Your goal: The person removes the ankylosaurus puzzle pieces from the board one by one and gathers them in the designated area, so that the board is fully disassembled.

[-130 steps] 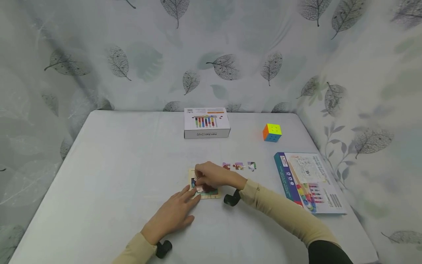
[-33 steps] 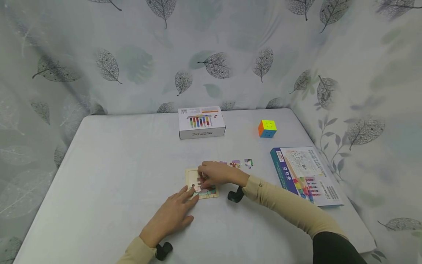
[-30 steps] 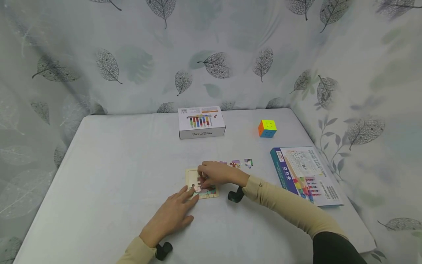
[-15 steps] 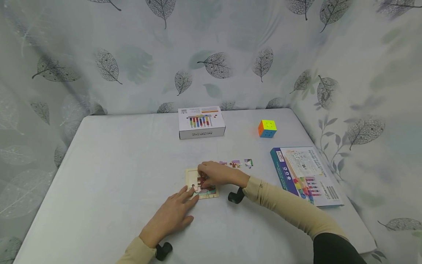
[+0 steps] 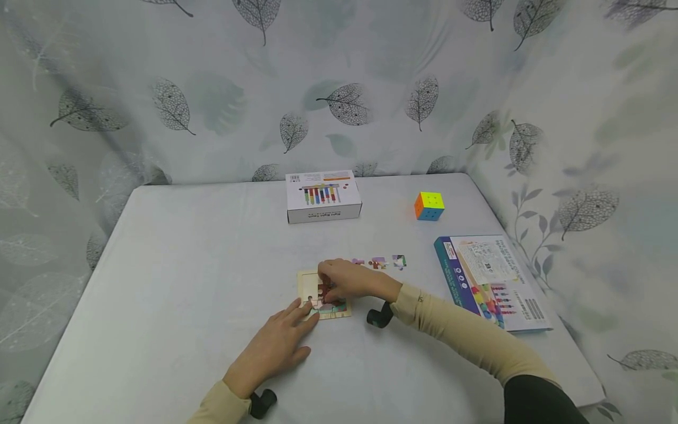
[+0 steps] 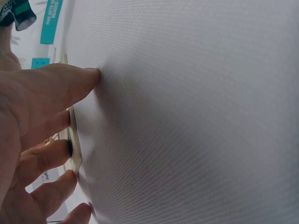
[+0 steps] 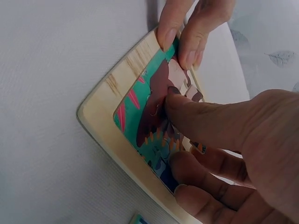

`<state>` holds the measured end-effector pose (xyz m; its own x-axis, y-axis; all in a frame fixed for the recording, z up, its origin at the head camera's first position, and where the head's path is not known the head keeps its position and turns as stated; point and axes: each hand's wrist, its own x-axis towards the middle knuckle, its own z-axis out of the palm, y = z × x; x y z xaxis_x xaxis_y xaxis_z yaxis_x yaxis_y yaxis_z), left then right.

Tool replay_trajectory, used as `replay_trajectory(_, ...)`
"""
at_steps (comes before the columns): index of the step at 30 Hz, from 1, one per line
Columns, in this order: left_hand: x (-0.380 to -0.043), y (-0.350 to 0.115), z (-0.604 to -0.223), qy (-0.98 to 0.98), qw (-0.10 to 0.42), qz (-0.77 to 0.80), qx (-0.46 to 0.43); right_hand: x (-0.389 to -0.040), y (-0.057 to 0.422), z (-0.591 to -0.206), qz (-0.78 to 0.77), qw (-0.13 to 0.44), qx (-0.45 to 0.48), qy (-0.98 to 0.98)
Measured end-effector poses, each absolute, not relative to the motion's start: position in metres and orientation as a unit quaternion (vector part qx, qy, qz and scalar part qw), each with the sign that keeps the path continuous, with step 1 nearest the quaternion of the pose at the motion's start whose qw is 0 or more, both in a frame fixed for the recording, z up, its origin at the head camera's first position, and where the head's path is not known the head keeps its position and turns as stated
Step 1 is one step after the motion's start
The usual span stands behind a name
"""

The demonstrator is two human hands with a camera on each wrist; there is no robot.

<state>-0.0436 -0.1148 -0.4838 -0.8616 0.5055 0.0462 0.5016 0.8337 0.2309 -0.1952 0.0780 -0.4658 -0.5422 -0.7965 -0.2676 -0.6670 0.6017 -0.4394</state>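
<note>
A small wooden tray puzzle (image 5: 302, 284) lies on the white table, bare backing showing at its upper left. My left hand (image 5: 275, 347) rests beside it, fingers extended, with fingertips on the lower left of the puzzle; the right wrist view shows those fingertips (image 7: 169, 39) pressing the corner. Over the middle of the puzzle, my right hand (image 5: 352, 278) pinches a puzzle piece (image 7: 194, 93) between thumb and fingers, tilted above the picture. Most of that piece is hidden by the hand. Teal, maroon and blue pieces (image 7: 156, 91) fill the part of the wooden frame (image 7: 100, 112) nearest the wrist camera.
Loose puzzle pieces lie in a row behind the right hand, among them a purple and brown one (image 5: 378, 263) and a green and white one (image 5: 399, 262). A white box (image 5: 324, 200), a cube puzzle (image 5: 429, 206) and a flat toy box (image 5: 492, 282) stand farther out.
Since 4.3 s ago, a dark blue patch at the tray's upper left has given way to bare backing, and the right hand sits slightly farther right. Over the last second both hands barely move.
</note>
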Motion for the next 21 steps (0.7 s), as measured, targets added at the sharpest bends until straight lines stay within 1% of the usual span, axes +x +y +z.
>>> replay_trajectory(10,-0.044,-0.115,-0.485,0.956,0.005,0.118,0.269,-0.199,0.081,-0.466,-0.178,0.192,-0.447,0.855)
replay_trajectory(17,-0.044,-0.115,-0.486,0.956,-0.002,0.119,0.269,-0.200,0.088,-0.458,-0.207,0.194,-0.438,0.853)
replay_trajectory(21,-0.044,-0.115,-0.485,0.957,0.003,0.119,0.266,-0.203,0.101,-0.452,-0.226,0.186,-0.436,0.851)
